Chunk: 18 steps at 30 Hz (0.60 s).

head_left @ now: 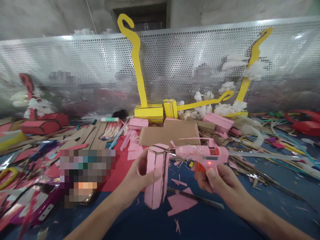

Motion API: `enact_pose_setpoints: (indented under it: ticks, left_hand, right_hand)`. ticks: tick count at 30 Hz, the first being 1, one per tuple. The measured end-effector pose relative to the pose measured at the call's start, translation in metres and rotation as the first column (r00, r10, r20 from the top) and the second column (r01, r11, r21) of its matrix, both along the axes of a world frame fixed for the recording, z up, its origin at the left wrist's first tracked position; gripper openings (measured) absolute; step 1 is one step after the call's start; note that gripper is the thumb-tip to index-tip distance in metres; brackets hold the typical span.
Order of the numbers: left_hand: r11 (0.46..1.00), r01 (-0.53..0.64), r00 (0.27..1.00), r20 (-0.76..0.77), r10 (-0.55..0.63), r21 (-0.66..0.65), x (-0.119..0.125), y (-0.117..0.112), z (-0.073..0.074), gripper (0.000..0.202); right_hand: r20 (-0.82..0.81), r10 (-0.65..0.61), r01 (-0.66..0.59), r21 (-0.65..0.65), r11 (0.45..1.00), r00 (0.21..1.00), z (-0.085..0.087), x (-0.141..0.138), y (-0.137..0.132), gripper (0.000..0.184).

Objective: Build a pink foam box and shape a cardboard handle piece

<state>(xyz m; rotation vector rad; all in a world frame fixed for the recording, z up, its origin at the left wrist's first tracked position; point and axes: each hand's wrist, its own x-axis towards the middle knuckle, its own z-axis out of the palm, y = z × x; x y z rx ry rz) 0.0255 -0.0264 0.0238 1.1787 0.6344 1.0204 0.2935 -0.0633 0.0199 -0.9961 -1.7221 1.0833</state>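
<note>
My left hand (140, 175) is wrapped round a tall pink paper-covered cardboard block (156, 176), holding it upright above the blue table. My right hand (215, 178) grips a pink hot glue gun (202, 155) by its handle, a finger on the orange trigger. The gun's nozzle points left and touches the block's upper right edge. A small red light glows on the gun's body. Pink paper offcuts (178, 203) lie on the table just below the block.
A flat brown cardboard piece (170, 133) and pink boxes (217, 121) lie behind my hands. Yellow hooked cardboard models (138, 66) with white cotton stand against a perforated metal screen (175, 60). Red hexagonal boxes (42, 125) sit at left. Scraps and strips litter both sides.
</note>
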Motion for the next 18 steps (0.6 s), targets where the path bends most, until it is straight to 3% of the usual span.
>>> enact_pose_setpoints:
  ticks: [13, 18]
  left_hand:
    - [0.998, -0.062, 0.998, -0.009, 0.062, -0.008, 0.0021, -0.0029, 0.003, 0.078]
    - [0.998, -0.06, 0.998, 0.001, 0.06, 0.003, 0.003, -0.0027, 0.0045, 0.078]
  right_hand:
    - [-0.035, -0.024, 0.025, 0.017, 1.0, 0.999, -0.0035, 0.0003, 0.0008, 0.052]
    - [-0.075, -0.02, 0.021, 0.023, 1.0, 0.997, -0.0045, 0.0005, 0.0002, 0.043]
